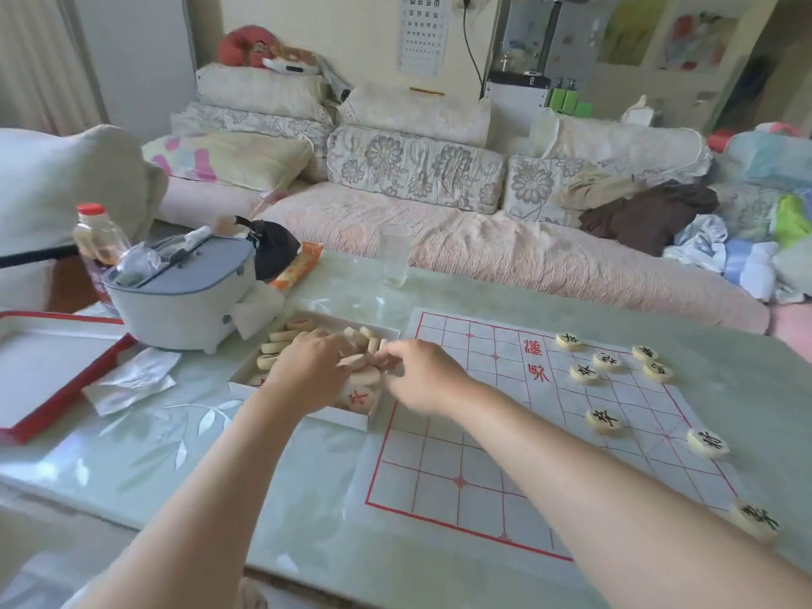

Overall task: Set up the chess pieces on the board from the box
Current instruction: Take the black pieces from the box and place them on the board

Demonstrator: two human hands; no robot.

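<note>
From the head camera, both hands reach into the shallow white cardboard box (303, 415) of round pale wooden chess pieces (281, 336), which sits on the pale green glass-topped table (184, 441) just left of the white paper board with red grid lines (483, 454). The left hand (307, 371) lies palm-down over the heap with its fingers curled among the discs; whether it grips one I cannot tell. The right hand (422, 375) has its fingertips drawn together at a disc near the box's right edge, though the hold is blurred. Eight black-lettered discs already lie on the board's right side, among them one near the middle (604, 420) and one at the near corner (756, 518)
</note>
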